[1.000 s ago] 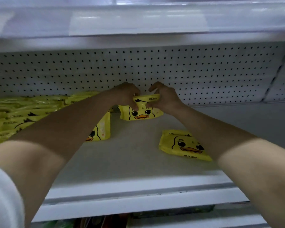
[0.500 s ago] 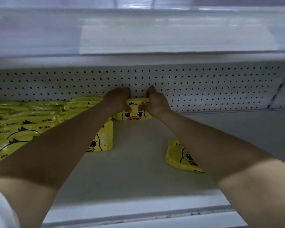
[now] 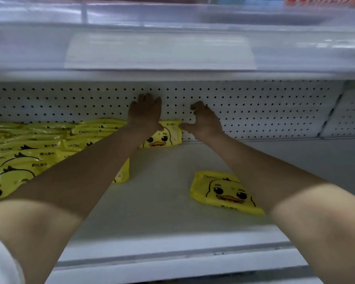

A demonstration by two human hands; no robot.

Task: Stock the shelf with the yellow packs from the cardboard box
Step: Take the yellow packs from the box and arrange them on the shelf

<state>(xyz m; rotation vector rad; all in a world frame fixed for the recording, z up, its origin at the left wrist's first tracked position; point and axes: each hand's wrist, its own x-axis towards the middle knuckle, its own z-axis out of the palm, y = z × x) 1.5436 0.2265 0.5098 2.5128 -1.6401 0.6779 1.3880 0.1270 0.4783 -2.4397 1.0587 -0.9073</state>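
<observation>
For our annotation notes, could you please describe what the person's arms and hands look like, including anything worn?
Both forearms are bare. The left hand and right hand show no gloves, and neither wrist a watch. A white sleeve covers the left upper arm.

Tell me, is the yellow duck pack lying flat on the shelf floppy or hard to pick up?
The soft yellow plastic duck pack probably bends a bit: its edges look crinkled and puffy. Its glossy wrapper would likely slide easily on the smooth white shelf. Lying flat, it shouldn't roll or tip.
</observation>
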